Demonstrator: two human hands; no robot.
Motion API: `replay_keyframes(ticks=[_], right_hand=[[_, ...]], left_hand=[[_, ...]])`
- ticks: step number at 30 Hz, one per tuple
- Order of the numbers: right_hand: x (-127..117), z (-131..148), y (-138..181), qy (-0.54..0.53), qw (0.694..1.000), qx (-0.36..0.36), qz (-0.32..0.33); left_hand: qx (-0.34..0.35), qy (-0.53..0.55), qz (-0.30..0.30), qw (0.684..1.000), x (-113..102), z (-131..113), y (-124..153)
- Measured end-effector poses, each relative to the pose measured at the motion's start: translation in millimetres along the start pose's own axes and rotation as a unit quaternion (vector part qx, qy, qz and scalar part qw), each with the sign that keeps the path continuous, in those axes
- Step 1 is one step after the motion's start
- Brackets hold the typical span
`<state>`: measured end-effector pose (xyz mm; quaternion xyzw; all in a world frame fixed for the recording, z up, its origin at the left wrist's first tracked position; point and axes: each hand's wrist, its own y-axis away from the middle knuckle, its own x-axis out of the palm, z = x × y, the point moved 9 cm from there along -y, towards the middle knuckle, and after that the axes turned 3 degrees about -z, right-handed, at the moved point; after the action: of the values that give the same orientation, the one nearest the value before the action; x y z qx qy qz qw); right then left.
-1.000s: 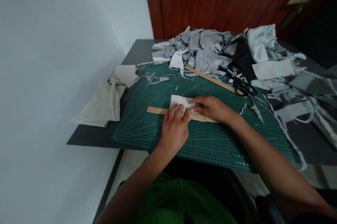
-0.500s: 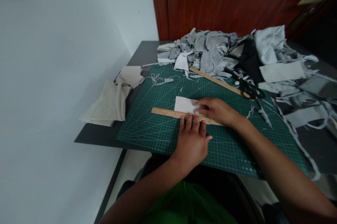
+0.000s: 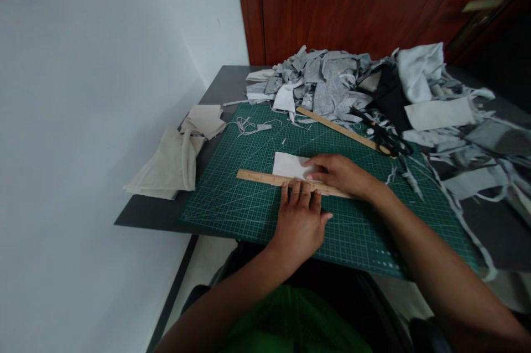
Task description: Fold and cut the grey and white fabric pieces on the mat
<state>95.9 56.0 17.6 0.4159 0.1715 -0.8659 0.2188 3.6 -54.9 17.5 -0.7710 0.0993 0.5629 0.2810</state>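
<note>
My left hand [image 3: 302, 220] is spread, fingertips down on the wooden ruler [image 3: 255, 176]; my right hand [image 3: 338, 172], thumb and fingers parted, touches the white cloth [image 3: 287, 164], mid-way across the green mat [image 3: 232, 198]. Dark surface [image 3: 145, 214] beneath the mat, grey scraps [image 3: 329, 82] heaped behind it, pale wall [image 3: 83, 93] left of it, red-brown door [image 3: 352, 4] beyond.

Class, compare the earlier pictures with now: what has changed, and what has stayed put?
The left hand has drawn back toward the body and slightly right: its fingers, earlier reaching over the near ruler onto the white cloth, now lie on that ruler. The right hand stays at the cloth's right side; cloth, near ruler and scissors look about unmoved.
</note>
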Motion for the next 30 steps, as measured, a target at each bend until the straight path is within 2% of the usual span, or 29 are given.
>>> replay_keyframes(ticks=[4, 7, 9, 16, 30], right_hand=[[-9, -12, 2, -0.07, 0.998, 0.003, 0.004], [-17, -27, 2, -0.078, 0.996, 0.033, -0.013], [-15, -32, 2, -0.081, 0.995, 0.051, 0.002], [-8, -28, 2, -0.035, 0.998, 0.056, 0.024], [-6, -29, 4, -0.045, 0.996, 0.063, 0.033]], left_hand=[[-0.005, 0.003, -0.002, 1.0, 1, 2, -1], [0.003, 0.003, -0.004, 1.0, 1, 2, -1], [0.004, 0.003, -0.005, 1.0, 1, 2, -1], [0.002, 0.004, -0.007, 1.0, 0, 2, -2], [-0.011, 0.014, -0.004, 1.0, -6, 8, -8]])
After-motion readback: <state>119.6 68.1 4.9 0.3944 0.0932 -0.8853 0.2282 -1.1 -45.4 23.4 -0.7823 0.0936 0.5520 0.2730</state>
